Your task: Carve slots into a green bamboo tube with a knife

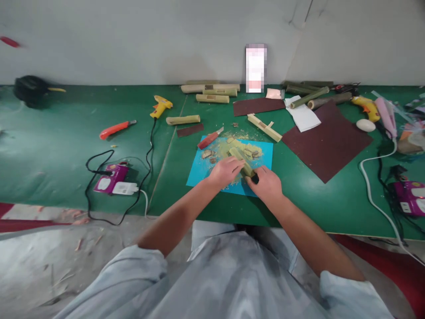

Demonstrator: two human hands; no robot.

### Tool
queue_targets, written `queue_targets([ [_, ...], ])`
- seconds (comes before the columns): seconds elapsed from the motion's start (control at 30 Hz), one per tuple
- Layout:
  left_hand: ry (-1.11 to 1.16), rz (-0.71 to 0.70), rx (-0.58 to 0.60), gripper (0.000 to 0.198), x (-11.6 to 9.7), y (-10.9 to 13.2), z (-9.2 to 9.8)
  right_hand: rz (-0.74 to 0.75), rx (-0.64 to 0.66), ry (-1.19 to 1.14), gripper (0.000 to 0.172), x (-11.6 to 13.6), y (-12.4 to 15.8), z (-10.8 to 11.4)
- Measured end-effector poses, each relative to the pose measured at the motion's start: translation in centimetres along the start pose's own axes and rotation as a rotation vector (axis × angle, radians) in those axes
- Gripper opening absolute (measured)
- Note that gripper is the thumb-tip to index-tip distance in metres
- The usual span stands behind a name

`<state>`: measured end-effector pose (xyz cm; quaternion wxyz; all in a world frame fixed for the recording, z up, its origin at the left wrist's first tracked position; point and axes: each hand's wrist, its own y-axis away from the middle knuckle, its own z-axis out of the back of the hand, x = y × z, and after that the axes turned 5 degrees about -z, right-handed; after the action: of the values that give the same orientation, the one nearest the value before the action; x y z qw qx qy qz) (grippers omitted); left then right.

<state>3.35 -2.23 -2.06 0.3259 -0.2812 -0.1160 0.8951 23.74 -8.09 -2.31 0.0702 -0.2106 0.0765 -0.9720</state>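
Both hands are closed on a bamboo tube (237, 155), which lies slantwise over a blue sheet (195, 170). My left hand (227, 170) grips its middle from the left. At the near end, my right hand (267, 182) is wrapped round it, with something black (255, 178) beside the fingers; I cannot tell whether that is the tube's hollow end or a separate piece. Pale shavings and dust (254, 147) cover the sheet, with broken bamboo bits (208, 153) among them. A red-handled knife (210, 139) rests at the sheet's upper left edge.
Cut bamboo pieces (212, 99) lie along the wall, and a notched one (264, 127) sits beyond the sheet. To the left are a yellow glue gun (161, 106), an orange-red cutter (114, 130) and a purple power strip (111, 178) with cords. Brown sandpaper (327, 146) spreads at right.
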Motion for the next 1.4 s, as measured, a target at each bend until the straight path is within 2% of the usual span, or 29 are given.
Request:
queue_targets([
  [0.2,0.057,0.088,-0.074,0.024,2.2,-0.3,0.9,-0.001,-0.001,-0.01,0.027,0.0,0.1,0.0],
  [0.33,0.153,0.162,-0.056,0.025,2.8,-0.2,1.2,0.004,0.001,-0.015,0.028,-0.1,0.1,-0.1],
  [0.47,0.092,0.11,-0.095,0.018,2.8,-0.3,1.4,0.014,0.0,-0.019,0.028,-0.1,0.1,-0.1],
  [0.6,0.048,0.124,-0.164,0.019,2.7,-0.4,1.2,0.006,0.004,-0.023,0.027,0.0,0.1,-0.1],
  [0.83,-0.02,0.085,-0.125,0.022,3.0,-0.5,1.3,0.014,-0.009,-0.019,0.028,-0.1,0.2,-0.2],
  [0.97,-0.093,0.09,-0.129,0.03,2.2,-0.2,1.0,0.017,-0.003,-0.014,0.027,0.0,0.1,-0.1],
  [1.13,-0.112,0.001,-0.023,0.032,1.1,0.2,0.7,0.028,0.017,-0.001,0.027,0.1,0.1,0.0],
  [1.27,-0.189,0.074,-0.058,0.035,1.0,0.0,0.7,0.019,-0.001,0.008,0.026,0.1,0.1,-0.1],
  [1.4,-0.203,0.062,-0.049,0.032,-0.9,0.8,-0.4,0.024,0.018,0.016,0.027,0.1,0.1,-0.1],
])
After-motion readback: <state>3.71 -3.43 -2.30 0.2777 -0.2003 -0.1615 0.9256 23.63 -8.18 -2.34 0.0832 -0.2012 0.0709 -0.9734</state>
